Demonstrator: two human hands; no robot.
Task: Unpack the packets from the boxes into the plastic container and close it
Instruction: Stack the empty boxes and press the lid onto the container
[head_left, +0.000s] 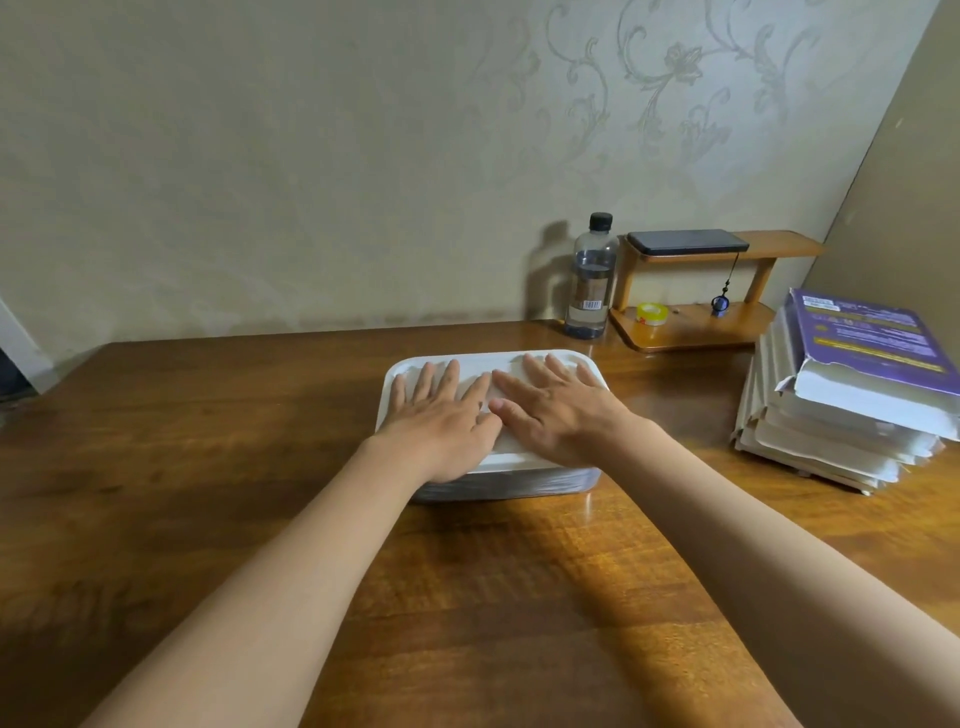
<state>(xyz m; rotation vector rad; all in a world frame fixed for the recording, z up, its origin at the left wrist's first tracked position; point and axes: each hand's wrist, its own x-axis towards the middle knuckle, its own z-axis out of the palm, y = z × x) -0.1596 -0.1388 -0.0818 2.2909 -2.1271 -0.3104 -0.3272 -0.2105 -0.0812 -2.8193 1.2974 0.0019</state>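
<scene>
A plastic container (540, 483) with a white lid (483, 362) sits in the middle of the wooden table. The lid lies on top of it. My left hand (441, 415) rests flat on the lid's left half, fingers spread. My right hand (553, 405) lies flat on the right half, fingers spread, its thumb touching my left index finger. Neither hand holds anything. Packets show dimly through the container's clear front wall. A stack of flattened boxes (841, 415), the top one purple, lies at the right edge of the table.
A clear bottle (592, 280) with a black cap stands behind the container. Next to it a small wooden shelf (696, 327) carries a dark phone (685, 241), a roll of tape (652, 313) and a hanging blue charm (719, 305). A wallpapered wall closes the back.
</scene>
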